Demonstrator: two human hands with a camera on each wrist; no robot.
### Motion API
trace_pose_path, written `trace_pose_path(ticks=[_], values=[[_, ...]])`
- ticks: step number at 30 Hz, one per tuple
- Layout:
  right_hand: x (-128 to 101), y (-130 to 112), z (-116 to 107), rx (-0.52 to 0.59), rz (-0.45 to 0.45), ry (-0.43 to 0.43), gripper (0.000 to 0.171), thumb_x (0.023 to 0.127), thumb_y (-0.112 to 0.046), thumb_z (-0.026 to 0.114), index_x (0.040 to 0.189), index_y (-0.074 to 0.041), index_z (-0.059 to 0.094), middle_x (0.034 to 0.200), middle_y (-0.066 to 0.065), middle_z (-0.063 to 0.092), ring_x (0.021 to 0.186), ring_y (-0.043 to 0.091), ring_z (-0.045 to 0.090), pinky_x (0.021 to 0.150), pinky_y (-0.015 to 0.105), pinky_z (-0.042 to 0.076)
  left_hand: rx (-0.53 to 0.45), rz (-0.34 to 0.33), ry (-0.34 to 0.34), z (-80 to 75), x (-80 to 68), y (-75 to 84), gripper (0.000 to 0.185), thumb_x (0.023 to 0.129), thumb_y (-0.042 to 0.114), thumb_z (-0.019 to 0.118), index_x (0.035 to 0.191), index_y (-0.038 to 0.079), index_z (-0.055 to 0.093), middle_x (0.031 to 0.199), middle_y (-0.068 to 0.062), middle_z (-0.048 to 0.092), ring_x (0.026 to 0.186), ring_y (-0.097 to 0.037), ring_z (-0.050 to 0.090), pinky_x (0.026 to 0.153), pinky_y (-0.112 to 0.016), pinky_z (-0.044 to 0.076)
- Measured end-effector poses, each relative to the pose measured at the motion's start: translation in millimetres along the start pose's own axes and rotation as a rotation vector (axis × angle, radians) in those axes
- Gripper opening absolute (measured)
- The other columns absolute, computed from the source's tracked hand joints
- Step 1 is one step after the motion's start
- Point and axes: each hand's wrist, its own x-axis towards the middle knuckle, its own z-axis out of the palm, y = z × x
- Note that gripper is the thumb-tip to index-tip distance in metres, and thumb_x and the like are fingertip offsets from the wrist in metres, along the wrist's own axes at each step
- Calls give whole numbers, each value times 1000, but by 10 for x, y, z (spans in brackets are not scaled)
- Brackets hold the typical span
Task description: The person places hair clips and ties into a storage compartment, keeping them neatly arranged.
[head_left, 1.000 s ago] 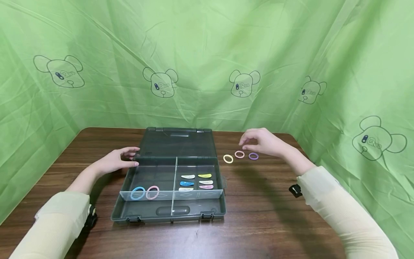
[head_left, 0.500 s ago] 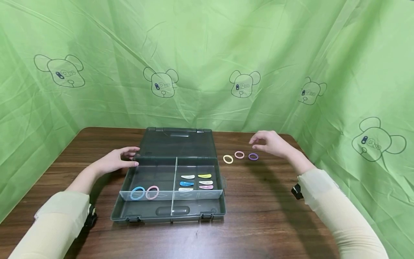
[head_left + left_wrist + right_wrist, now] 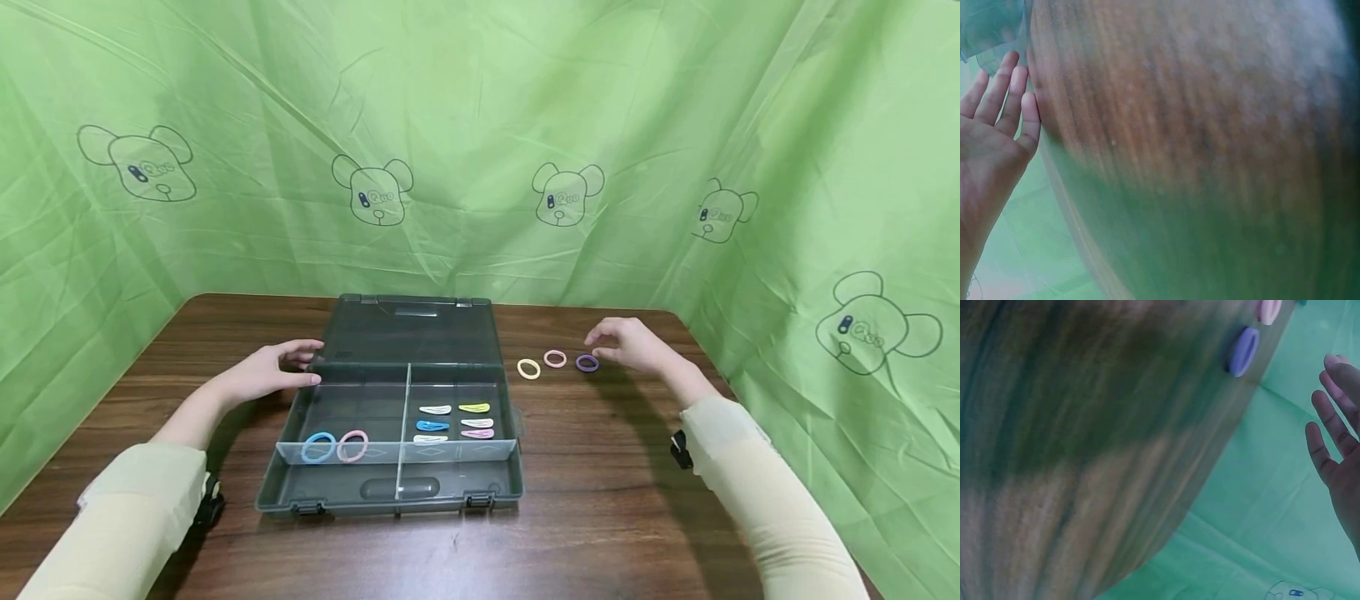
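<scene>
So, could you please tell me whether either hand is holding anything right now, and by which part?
Nothing is held. The right hand hovers open beside the purple hair tie; the left hand rests straight-fingered against the organizer box's left edge.

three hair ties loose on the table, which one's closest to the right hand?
The purple hair tie, rightmost of the row. The right hand hovers just beside it; the pink hair tie and the yellow hair tie lie farther left, toward the organizer box.

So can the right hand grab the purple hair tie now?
Probably yes. The right hand hovers open just beside the purple hair tie, which lies alone on the table with nothing covering it.
</scene>
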Motion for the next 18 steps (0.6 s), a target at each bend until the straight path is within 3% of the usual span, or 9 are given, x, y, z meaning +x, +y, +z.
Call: trace_pose_path(ticks=[18], values=[[-34,227,368,0,0,34,18,73,3,75,89,-3,71,87,7,69,85,26,64,79,43,49,15,17,14,17,18,-36,69,85,41,68,142,14,40,132,-17,53,123,-33,48,96,-51,38]])
